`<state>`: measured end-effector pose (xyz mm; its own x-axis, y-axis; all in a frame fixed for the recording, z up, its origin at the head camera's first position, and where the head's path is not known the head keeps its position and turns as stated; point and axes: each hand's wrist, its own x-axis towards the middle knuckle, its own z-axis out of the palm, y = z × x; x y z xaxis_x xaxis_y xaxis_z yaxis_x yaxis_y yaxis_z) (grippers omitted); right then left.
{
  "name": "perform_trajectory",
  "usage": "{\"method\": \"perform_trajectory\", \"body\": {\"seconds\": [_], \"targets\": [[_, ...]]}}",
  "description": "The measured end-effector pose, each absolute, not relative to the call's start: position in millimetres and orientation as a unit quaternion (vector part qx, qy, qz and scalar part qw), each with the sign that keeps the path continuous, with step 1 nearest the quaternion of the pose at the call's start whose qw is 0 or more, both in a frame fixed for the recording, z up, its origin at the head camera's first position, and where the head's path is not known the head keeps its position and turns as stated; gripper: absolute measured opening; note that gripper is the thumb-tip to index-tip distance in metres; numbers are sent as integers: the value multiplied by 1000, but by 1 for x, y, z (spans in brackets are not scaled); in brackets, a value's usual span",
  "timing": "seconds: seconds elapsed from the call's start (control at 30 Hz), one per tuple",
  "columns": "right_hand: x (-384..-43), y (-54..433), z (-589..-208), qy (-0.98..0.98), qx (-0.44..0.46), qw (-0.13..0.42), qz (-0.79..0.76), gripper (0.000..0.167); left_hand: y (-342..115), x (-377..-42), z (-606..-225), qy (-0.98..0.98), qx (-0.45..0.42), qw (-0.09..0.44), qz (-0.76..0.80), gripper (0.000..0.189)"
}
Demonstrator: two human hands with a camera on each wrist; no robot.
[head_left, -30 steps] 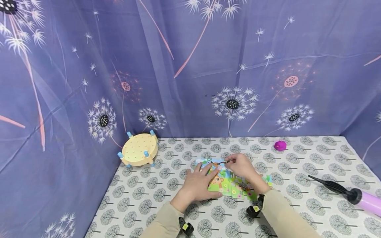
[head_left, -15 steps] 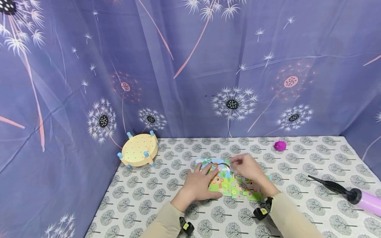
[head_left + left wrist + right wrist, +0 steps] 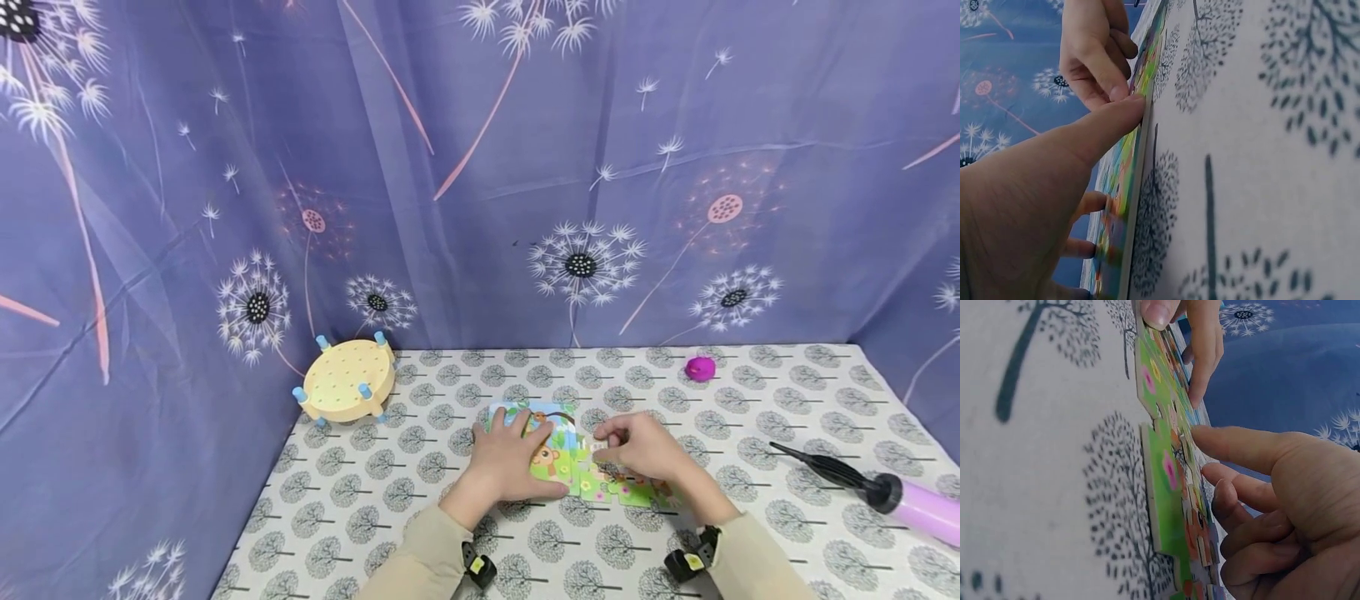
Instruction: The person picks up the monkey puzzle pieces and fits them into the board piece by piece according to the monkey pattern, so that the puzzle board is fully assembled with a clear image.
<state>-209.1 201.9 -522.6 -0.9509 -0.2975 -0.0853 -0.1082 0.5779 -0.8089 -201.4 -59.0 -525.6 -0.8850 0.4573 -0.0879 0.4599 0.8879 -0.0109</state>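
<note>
A jigsaw puzzle (image 3: 564, 477) with a bright animal picture lies flat on the cloth, its left part joined into a panel. My left hand (image 3: 504, 463) rests spread on that panel, the thumb along its near edge. At the puzzle's right part, my right hand (image 3: 647, 450) has thumb and index finger at a pale puzzle piece (image 3: 598, 447), seemingly pinching it, while the other fingers curl in. Several pieces with green edges (image 3: 1163, 487) lie near this hand in the right wrist view, some overlapping or loose. The hand covers part of them in the head view.
A yellow pegboard-like stool (image 3: 348, 380) with blue-tipped legs stands at the back left. A small magenta object (image 3: 701, 369) sits at the back right. A purple pump (image 3: 892, 496) with a black nozzle lies on the right. Dandelion-print curtain (image 3: 480, 250) surrounds the tree-print cloth (image 3: 420, 483).
My right hand has come away from the panel's upper right edge, moving right and nearer to me, down to the pale piece. The left hand stays on the panel. The view has shifted slightly.
</note>
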Motion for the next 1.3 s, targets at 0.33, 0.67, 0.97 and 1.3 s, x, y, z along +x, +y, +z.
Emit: {"method": "perform_trajectory", "body": {"seconds": [0.33, 0.67, 0.97, 1.3], "targets": [[-205, 206, -522, 896, -154, 101, -405, 41, -64, -205, -525, 969, 241, 52, 4, 109], [-201, 204, -515, 910, -139, 106, -376, 43, -92, -207, -529, 964, 260, 54, 31, 110], [-199, 202, -513, 918, -125, 93, -365, 42, -112, -205, -531, 967, 246, 59, 38, 114], [-197, 201, -520, 920, -129, 49, -366, 42, -128, -202, -531, 962, 263, 46, 60, 106]]}}
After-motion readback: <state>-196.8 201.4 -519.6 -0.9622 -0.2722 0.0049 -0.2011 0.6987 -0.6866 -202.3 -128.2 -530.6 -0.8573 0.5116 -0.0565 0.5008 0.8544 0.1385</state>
